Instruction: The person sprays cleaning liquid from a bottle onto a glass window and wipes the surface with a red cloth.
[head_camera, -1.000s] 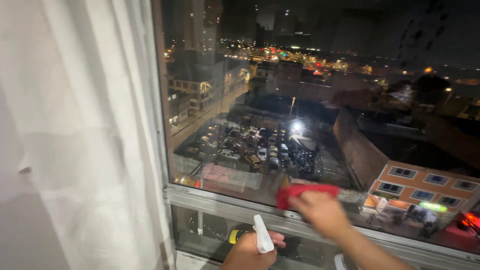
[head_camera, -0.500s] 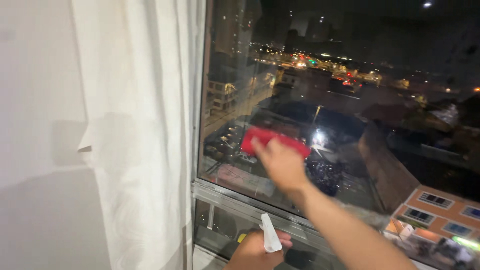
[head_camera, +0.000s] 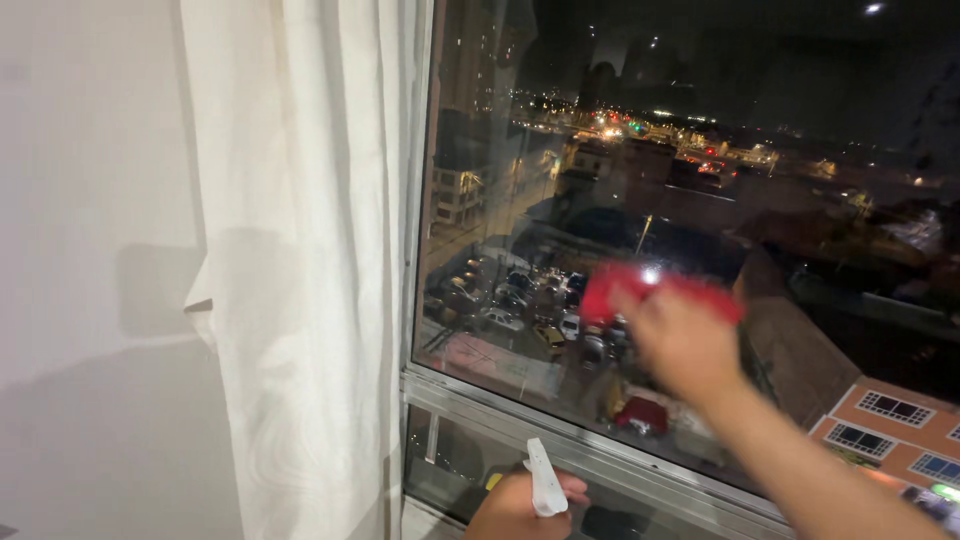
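Observation:
My right hand (head_camera: 682, 340) presses a red cloth (head_camera: 612, 287) flat against the window pane (head_camera: 800, 150), about mid-height; hand and cloth are blurred. Low at the frame's bottom edge, my left hand (head_camera: 520, 503) grips a spray bottle, of which only the white trigger head (head_camera: 546, 482) shows. The bottle's body is hidden below the frame. The glass shows a night city with lit buildings and a car park.
A white sheer curtain (head_camera: 300, 250) hangs just left of the window. A pale wall (head_camera: 90, 200) lies further left. A metal frame rail (head_camera: 520, 420) crosses under the pane, with a lower pane (head_camera: 450, 462) beneath it.
My right hand has swept the red cloth across the glass: up and left from the bottom rail, then right and slightly down. The view shifted right. My left hand kept still.

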